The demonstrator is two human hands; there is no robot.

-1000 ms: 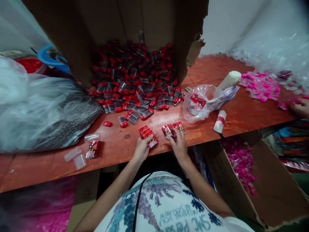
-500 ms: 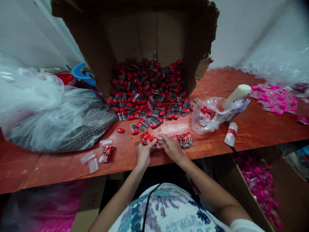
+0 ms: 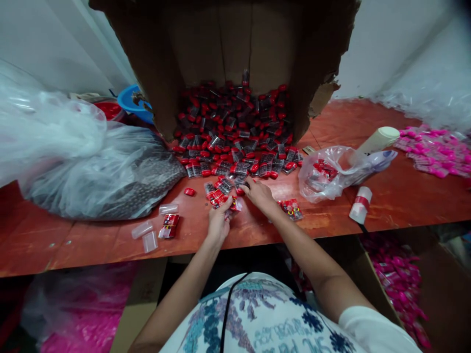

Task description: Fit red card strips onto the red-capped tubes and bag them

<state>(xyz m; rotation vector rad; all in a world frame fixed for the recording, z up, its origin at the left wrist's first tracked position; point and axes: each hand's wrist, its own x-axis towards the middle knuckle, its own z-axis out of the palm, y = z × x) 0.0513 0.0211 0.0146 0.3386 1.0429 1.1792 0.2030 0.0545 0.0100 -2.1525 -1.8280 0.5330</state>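
Note:
My left hand (image 3: 219, 223) is closed around red printed packets (image 3: 217, 198), thumb on top, above the near part of the red table. My right hand (image 3: 259, 197) is just to its right and a little farther out. Its fingertips pinch a small clear container with a red cap (image 3: 241, 189) at the near edge of the pile. That pile of red-capped containers (image 3: 235, 132), with dark contents, spills out of an open cardboard box (image 3: 309, 59). More red printed packets (image 3: 292, 209) lie in a row beyond my right wrist.
A clear bag of dark beads (image 3: 110, 181) fills the table's left. Near it are a bundle of red packets (image 3: 169, 226) and empty clear cases (image 3: 150, 242). Rightward stand a plastic bag with red pieces (image 3: 320, 174), a white roll (image 3: 360, 205) and pink-capped items (image 3: 434, 149).
My right hand has moved away from the packets, forward to a red-capped container at the pile. The left hand still holds the packets. The view has shifted slightly.

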